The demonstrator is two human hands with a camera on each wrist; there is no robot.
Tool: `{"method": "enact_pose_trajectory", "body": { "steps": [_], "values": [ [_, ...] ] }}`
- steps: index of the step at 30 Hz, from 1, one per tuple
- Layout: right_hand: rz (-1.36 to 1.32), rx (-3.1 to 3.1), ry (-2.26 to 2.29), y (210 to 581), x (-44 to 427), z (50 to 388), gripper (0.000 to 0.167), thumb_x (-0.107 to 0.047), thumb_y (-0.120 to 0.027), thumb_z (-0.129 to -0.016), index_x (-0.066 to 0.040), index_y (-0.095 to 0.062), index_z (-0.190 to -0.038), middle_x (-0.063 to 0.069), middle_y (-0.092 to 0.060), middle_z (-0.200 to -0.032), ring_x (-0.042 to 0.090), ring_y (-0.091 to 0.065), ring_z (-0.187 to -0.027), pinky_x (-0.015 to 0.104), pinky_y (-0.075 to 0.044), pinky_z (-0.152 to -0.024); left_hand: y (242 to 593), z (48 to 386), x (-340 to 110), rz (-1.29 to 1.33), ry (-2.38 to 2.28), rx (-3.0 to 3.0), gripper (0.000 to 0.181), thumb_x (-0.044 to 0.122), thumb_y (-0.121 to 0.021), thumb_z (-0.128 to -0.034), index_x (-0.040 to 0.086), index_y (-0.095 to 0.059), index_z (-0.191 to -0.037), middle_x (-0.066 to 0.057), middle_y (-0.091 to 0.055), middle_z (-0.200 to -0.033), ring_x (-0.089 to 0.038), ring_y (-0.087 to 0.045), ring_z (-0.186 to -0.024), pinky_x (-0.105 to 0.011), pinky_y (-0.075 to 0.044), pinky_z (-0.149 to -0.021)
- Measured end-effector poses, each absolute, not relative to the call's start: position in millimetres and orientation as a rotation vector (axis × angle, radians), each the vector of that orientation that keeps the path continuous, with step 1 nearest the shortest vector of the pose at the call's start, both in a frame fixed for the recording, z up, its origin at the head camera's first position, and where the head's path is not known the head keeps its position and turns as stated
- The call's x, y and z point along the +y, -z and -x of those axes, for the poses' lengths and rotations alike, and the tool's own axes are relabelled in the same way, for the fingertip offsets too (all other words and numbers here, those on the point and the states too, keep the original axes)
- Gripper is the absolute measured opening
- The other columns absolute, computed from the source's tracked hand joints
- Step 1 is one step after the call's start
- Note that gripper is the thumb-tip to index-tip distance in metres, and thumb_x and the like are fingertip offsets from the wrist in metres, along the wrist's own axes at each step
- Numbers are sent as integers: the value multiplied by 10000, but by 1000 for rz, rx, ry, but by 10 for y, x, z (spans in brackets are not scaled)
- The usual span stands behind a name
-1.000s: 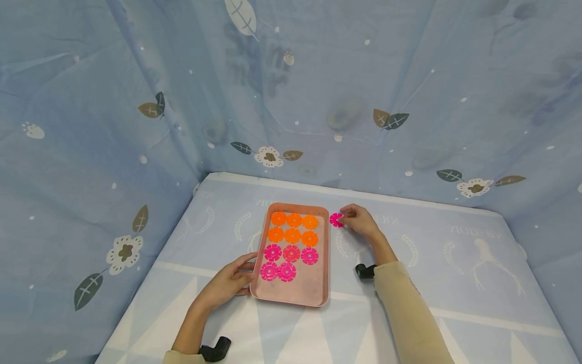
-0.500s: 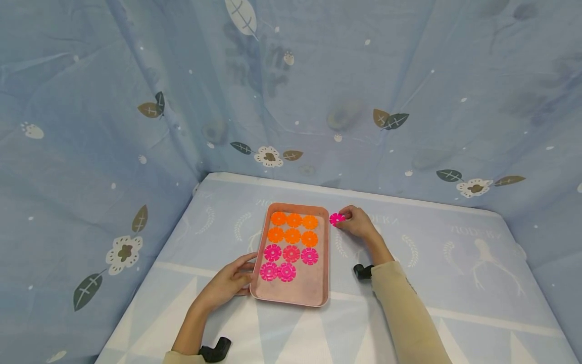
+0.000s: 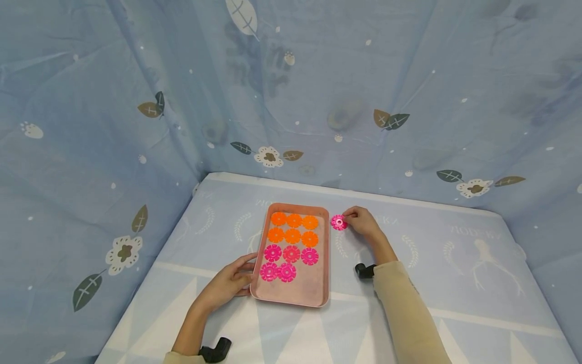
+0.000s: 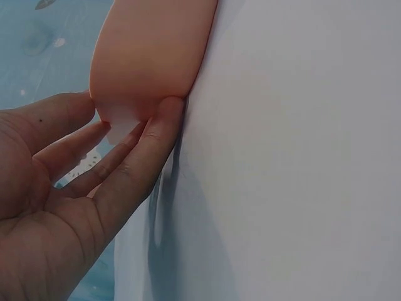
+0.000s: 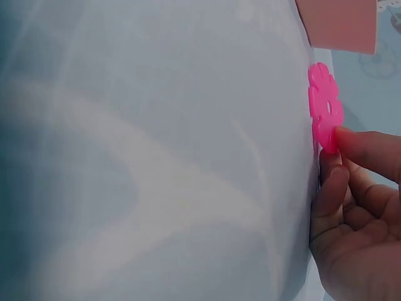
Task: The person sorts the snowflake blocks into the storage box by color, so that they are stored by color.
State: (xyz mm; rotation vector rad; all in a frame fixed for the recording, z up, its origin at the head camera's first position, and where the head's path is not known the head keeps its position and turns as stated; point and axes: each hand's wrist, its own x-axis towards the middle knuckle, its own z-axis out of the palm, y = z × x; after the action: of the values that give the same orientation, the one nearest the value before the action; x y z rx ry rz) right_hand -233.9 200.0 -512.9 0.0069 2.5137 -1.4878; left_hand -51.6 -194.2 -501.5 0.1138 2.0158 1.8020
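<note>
A pink tray (image 3: 313, 288) lies on the table with rows of notched plastic snowflake discs inside. Orange discs (image 3: 292, 235) fill the far rows; pink discs (image 3: 273, 252) lie nearer. At the tray's left wall, my left hand (image 3: 225, 285) rests its thumb and fairly straight fingers (image 4: 135, 166) against the outside near the front corner. Just right of the tray, a pink snowflake disc (image 3: 338, 222) is pinched at its edge by my right hand (image 3: 364, 222). In the right wrist view that disc (image 5: 324, 100) stands nearly edge-on, the thumb on one side and fingers behind.
A pale blue and white patterned cloth (image 3: 454, 273) covers the table. Blue printed curtains (image 3: 318, 101) rise behind and at both sides. Black wrist devices (image 3: 217, 350) sit under both forearms.
My right hand has shifted its grip on the pink disc; the disc moved slightly right and nearer, and its ringed centre shows more. My left hand and the tray stay put.
</note>
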Motion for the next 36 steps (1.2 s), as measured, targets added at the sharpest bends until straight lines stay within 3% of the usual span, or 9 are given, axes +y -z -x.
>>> {"method": "enact_pose_trajectory", "body": {
  "steps": [11,28,36],
  "values": [
    [-18,2302,1631,5088,2095,2372,216,-49,-561,-1005,109,-619,-1142,84,-594,-868,173,-538,-745,262,-491,-655,5006,507,-1938,-114,-1805,2015,581,122,-605,-1017,95,-366,-1546,-240,-465,-1402,-354,-604,-1162,-418,-583,-826],
    [148,2270,1641,4683,2002,2268,261,-97,-583,-1007,110,-614,-1164,112,-611,-947,213,-567,-843,341,-551,-803,4935,503,-1911,-99,-1813,2003,562,80,-577,-1023,87,-365,-1543,-260,-446,-1423,-381,-595,-1168,-442,-580,-831],
    [250,2159,1620,4402,1809,2116,262,-89,-586,-1009,119,-597,-1168,174,-633,-1007,290,-633,-869,457,-576,-845,4941,499,-1913,-104,-1812,2003,566,87,-581,-1023,85,-362,-1545,-259,-443,-1427,-384,-592,-1171,-446,-577,-839]
  ]
}}
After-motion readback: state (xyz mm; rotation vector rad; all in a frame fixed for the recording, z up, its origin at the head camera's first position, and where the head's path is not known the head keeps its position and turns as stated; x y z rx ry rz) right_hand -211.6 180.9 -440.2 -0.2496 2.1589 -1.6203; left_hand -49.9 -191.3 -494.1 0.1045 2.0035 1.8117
